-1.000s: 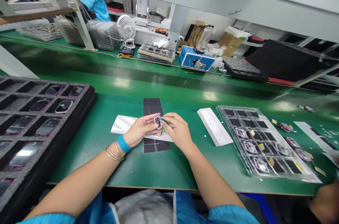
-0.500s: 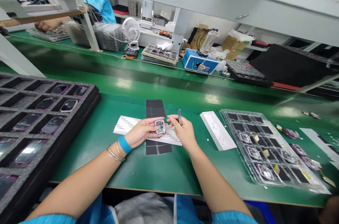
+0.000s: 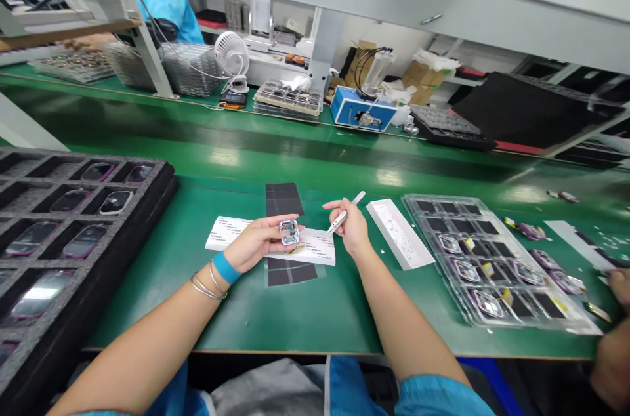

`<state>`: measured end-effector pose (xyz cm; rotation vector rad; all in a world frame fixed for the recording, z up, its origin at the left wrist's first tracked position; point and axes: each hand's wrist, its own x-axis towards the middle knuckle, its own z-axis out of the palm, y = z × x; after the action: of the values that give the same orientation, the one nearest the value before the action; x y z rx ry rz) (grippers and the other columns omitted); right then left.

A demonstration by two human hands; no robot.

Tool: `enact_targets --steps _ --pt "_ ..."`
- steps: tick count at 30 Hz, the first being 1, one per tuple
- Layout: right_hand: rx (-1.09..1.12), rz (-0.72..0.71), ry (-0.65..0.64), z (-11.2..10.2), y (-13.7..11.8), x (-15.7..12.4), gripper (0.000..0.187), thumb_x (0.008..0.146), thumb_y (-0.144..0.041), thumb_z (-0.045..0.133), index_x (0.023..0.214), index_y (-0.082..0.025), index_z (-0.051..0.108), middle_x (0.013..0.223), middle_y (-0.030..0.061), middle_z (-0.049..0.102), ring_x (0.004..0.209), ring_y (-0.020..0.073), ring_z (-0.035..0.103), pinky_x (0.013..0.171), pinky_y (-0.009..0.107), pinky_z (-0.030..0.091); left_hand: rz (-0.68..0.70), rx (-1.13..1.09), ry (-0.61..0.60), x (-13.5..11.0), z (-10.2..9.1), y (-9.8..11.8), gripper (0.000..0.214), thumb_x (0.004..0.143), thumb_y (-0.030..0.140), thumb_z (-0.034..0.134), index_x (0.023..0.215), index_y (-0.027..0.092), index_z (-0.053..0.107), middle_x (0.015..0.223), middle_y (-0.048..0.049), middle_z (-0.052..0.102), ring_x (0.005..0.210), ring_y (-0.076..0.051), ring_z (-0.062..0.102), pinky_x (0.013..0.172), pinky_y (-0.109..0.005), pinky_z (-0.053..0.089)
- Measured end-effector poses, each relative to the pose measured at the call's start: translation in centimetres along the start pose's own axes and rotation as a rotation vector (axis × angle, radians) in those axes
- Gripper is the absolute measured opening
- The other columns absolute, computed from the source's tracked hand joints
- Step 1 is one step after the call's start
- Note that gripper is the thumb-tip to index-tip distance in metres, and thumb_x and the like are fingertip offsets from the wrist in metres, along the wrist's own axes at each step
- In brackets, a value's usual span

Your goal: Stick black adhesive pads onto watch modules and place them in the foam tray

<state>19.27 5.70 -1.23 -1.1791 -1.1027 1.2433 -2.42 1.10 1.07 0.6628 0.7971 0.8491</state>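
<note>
Between its thumb and fingers, my left hand (image 3: 260, 240) grips a small smartwatch case (image 3: 289, 232), rounded-square, with its inner electronics facing up. A bit of yellow shows at the case's lower edge. My right hand (image 3: 352, 227) is closed around metal tweezers (image 3: 339, 220), whose tips point down and left, apart from the case. Under both hands lies a white printed label sheet (image 3: 317, 250), across a strip of black adhesive pads (image 3: 291, 273).
On the left stands a grey foam tray (image 3: 170, 173) with watch screens. A white block (image 3: 401, 235) dotted with small bits and a clear plastic tray (image 3: 443, 291) of watch parts lie right. Another person's hand (image 3: 620, 285) is at the right edge. A fan (image 3: 231, 55) stands behind.
My right hand has moved away from the watch case to the right, and the tweezers have swung from upright to slanting down-left. My left hand still holds the case. Another person's hand has appeared at right.
</note>
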Motion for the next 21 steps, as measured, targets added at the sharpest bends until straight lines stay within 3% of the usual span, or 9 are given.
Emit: enact_targets --steps 16,21 --pt "0.063 -0.043 0.024 0.0 0.26 0.16 0.041 0.079 -0.05 0.045 0.078 -0.014 0.064 0.05 -0.0028 0.051 0.032 0.0062 0.035 0.03 0.021 0.026 -0.034 0.012 -0.001 -0.43 0.59 0.33 0.045 0.072 0.004 0.057 0.116 0.008 0.059 0.106 -0.0165 0.068 0.086 -0.022 0.067 0.078 -0.034 0.055" --pt "0.127 0.028 0.028 0.28 0.05 0.03 0.039 0.076 -0.053 0.048 0.068 -0.016 0.06 0.05 -0.0015 0.051 0.035 0.0078 0.04 0.033 0.022 0.031 -0.032 0.009 -0.009 -0.28 0.56 0.18 0.043 0.072 0.006 0.058 0.115 0.009 0.06 0.107 -0.0159 0.068 0.086 -0.022 0.067 0.079 -0.035 0.055"
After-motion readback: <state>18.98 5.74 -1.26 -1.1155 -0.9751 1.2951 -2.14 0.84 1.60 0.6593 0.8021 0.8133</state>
